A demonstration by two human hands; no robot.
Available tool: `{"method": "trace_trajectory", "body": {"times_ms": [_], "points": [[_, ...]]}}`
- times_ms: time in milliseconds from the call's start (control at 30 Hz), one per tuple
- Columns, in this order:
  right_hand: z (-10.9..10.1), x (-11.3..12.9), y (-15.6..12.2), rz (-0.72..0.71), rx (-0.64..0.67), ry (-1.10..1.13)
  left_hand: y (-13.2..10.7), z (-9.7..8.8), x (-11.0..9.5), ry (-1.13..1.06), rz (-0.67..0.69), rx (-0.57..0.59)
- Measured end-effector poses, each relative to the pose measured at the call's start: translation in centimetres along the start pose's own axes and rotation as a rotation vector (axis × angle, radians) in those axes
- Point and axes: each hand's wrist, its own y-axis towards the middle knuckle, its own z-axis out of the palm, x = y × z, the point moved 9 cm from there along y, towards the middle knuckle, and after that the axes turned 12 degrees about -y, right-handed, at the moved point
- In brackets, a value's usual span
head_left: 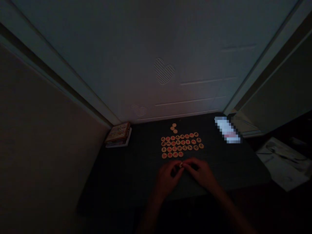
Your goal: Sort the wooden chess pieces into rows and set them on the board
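Between the fingertips of both hands is a small round Chinese chess piece [181, 165], mostly covered by the fingers. My left hand [168, 177] pinches it from the left, and my right hand [201, 174] pinches it from the right, just above the dark table. Beyond the fingers, several Chinese chess pieces [178, 142] with red or black characters lie face up in rows. The front row is shorter and stops at a red-marked piece [180, 154]. Farther back, three pale pieces [175, 131] lie in a loose group with no marking visible.
The dark table [117, 175] stands against a pale panel [136, 74] with raised hearts. Stacked books [119, 135] lie at its back left corner. A bright, pixelated flat object [227, 130] lies at the back right. White papers or boxes [285, 162] are beyond the right edge.
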Motion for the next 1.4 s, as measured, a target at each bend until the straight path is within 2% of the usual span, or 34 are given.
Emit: {"method": "trace_trajectory", "body": {"times_ms": [233,400,633,733,967,1167,1400], "points": [[0.2,0.1,-0.1,-0.031,0.013,-0.028,0.3,-0.2,0.4,-0.068,-0.051,-0.015],[0.6,1.0,-0.2,-0.103,0.033,-0.041,0.4,-0.4,0.6,-0.119,-0.080,-0.032],[-0.2,1.9,-0.1,-0.187,-0.033,-0.090,0.4,-0.5,0.4,-0.133,-0.075,-0.034],[-0.9,1.8,0.1,-0.205,-0.091,-0.127,0.4,-0.3,0.2,-0.109,-0.060,-0.015],[-2.5,0.1,0.0,-0.117,-0.367,-0.310,0.5,-0.2,0.3,-0.042,-0.005,-0.018],[-2.2,-0.1,0.1,-0.099,-0.422,-0.475,0.6,-0.1,-0.1,-0.016,0.025,0.009],[-1.9,-0.4,-0.1,-0.059,-0.435,-0.564,0.6,-0.2,-0.3,-0.038,0.001,0.013]]}}
